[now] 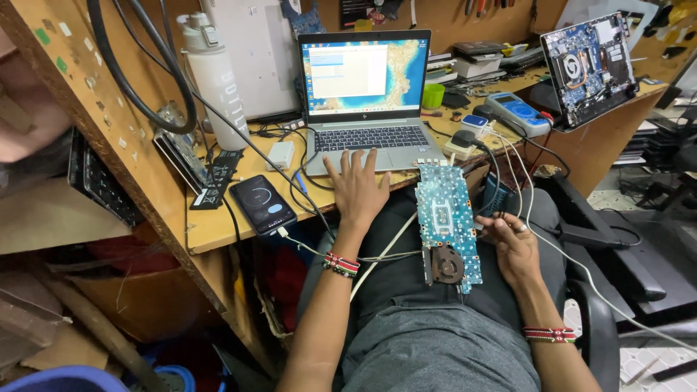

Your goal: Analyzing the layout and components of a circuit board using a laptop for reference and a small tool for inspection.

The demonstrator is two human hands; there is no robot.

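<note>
The left hand (356, 190) lies flat, fingers spread, its grip apart, on the palm rest of the open laptop (367, 98) at the near edge of the wooden tabletop (218, 225). The right hand (514, 247) rests on the lap with its grip loosely closed on the right edge of a blue circuit board (446, 221), which carries a round fan at its near end. A phone (262, 203) lies left of the laptop.

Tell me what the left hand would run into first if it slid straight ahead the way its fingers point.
The left hand already rests on the open laptop, fingers toward the keyboard. Going on, it would likely cross the keys, then meet the screen.
</note>
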